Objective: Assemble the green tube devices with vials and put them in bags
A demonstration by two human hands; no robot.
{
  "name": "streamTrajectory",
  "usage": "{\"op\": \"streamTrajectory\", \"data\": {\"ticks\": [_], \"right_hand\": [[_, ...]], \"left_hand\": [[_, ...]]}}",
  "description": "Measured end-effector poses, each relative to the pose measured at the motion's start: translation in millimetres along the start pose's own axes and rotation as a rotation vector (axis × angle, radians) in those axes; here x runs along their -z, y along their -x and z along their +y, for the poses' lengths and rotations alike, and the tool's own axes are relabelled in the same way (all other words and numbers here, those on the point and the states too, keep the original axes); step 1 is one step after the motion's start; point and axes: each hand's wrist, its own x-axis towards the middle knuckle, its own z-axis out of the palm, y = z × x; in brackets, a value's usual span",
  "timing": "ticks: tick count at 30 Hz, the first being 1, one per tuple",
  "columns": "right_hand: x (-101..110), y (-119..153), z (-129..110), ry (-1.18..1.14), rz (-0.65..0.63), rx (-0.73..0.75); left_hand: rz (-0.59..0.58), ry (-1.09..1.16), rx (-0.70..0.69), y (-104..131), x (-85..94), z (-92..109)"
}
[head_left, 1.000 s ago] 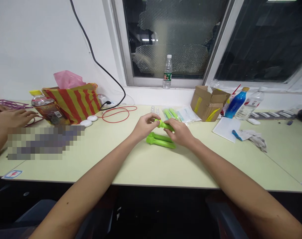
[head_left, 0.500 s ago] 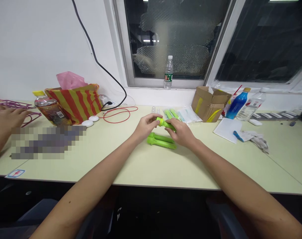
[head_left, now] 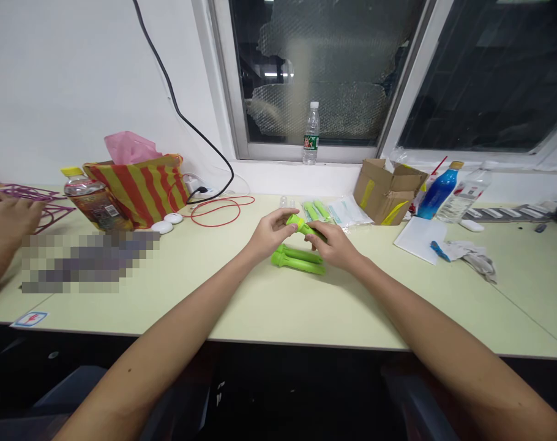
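My right hand is wrapped round the handle of a bright green plastic flashlight, holding it just above the table. At the wider head end, my left hand grips the rim between thumb and fingers. Part of the handle is hidden by my right fingers. Just below my hands, two similar green flashlights lie side by side on the table. Behind them, more green pieces rest in clear plastic, close to small clear domed pieces.
A cardboard box, bottles and a glove stand or lie to the right. Leftward are a red cable, a striped bag, a tea bottle and another person's hand.
The flashlight's head has turned slightly, showing more of its rim and neck. My right fingers have shifted a little along the handle. The other person's hand has moved left.
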Motion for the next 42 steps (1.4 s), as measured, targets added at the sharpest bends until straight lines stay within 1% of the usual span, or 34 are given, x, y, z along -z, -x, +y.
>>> {"op": "streamTrajectory", "data": {"ticks": [3,7,10,13,16,21,23,25,30,35,38,40,42], "right_hand": [[2.6,-1.1,-1.0,-0.182,-0.068,-0.078],[5.7,-1.6,1.1,-0.367,-0.115,-0.192],[7.7,-0.8,4.1,-0.479,-0.172,-0.234],[9.0,0.5,7.1,-0.605,-0.241,-0.281],[9.2,0.8,8.0,-0.713,-0.26,-0.302],[9.6,-1.6,4.4,-0.95,-0.262,-0.34],[10.2,-2.0,3.0,-0.997,-0.274,-0.372],[11.2,-1.3,2.4,-1.028,-0.318,-0.426],[14.8,1.0,6.2,-1.102,-0.447,-0.53],[15.7,-2.8,6.8,-1.282,-0.549,-0.592],[13.9,-5.3,1.0,-1.391,-0.556,-0.565],[11.9,-5.6,-1.5,-1.418,-0.508,-0.516],[10.0,-5.1,-0.5,-1.4,-0.43,-0.474]], "left_hand": [[-0.02,0.042,-0.012,0.1,1.5,-2.0],[-0.053,0.058,-0.015,-0.9,3.5,-3.6],[-0.056,0.059,-0.012,-1.2,2.5,-3.2],[-0.099,0.096,0.015,-0.9,0.0,-2.2],[-0.121,0.138,0.045,-0.4,-1.3,-0.9],[-0.138,0.179,0.068,-0.4,1.6,-0.8],[-0.117,0.182,0.059,-0.5,2.5,-2.4],[-0.11,0.176,0.059,-0.5,2.1,-4.3],[-0.165,0.204,0.051,0.3,-1.8,-6.3],[-0.155,0.251,0.023,-0.7,-3.5,-7.8],[-0.146,0.284,-0.004,-1.8,-3.2,-8.9],[-0.125,0.281,-0.018,-2.4,-2.7,-9.5],[-0.098,0.287,-0.022,-2.7,-2.5,-10.1]]}}
